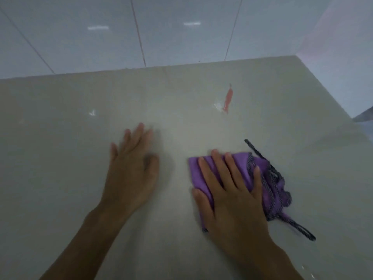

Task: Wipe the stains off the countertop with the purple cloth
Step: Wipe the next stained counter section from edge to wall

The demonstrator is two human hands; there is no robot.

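Observation:
A folded purple cloth (pixel 241 168) with dark patterned trim and a dark loop lies on the beige countertop (pixel 60 138), right of centre. My right hand (pixel 232 195) presses flat on top of it, fingers spread. My left hand (pixel 131 168) rests flat on the bare counter to the left, fingers apart, holding nothing. A reddish streak stain (pixel 228 98) marks the counter beyond the cloth, with a small whitish smear (pixel 219 107) beside it. Another small whitish mark (pixel 92 113) sits at the far left.
A glossy white tiled wall (pixel 181 33) rises behind the counter's back edge. A side wall (pixel 343 57) closes the right side, forming a corner. A grey ledge (pixel 363 116) shows at the right edge.

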